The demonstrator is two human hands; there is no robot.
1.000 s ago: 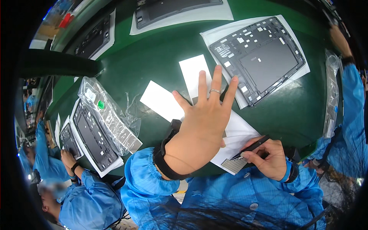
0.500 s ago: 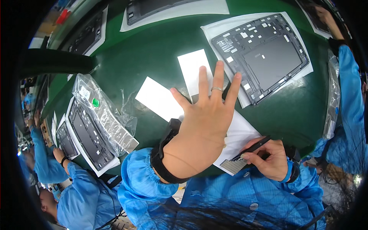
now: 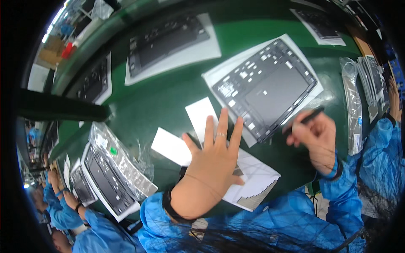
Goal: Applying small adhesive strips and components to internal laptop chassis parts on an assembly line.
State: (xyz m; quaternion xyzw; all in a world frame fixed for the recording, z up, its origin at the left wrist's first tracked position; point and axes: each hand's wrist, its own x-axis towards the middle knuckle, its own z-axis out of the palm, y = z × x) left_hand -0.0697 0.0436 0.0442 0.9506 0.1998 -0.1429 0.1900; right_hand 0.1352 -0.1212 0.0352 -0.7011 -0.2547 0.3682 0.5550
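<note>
My left hand [image 3: 213, 164] lies with fingers spread over white paper pieces, its fingertips near a white card [image 3: 202, 111] and its thumb side over the white sheet [image 3: 263, 168]. That sheet has a beige corner [image 3: 258, 198] with a row of dark stepped strips. My right hand [image 3: 314, 133], slightly blurred, grips a slim black pointed tool [image 3: 313, 116]; whether it is a pen or tweezers I cannot tell. The hand is beside the lower right edge of a dark grey tablet-like housing [image 3: 276, 95] dotted with small white pieces. Another white card [image 3: 171, 147] lies left of my fingers.
More dark housings [image 3: 168, 42] lie on white sheets around the green table [image 3: 147, 101]. A clear plastic bag of parts [image 3: 120, 158] rests at left, another bagged strip [image 3: 352, 109] at right. Co-workers in blue sleeves [image 3: 382, 139] sit on both sides. A dark bar [image 3: 63, 105] juts in from the left.
My right hand has lifted off the beige corner and moved up and right with the black tool to the housing's edge. My left hand stays spread on the papers. The whole view has shifted.
</note>
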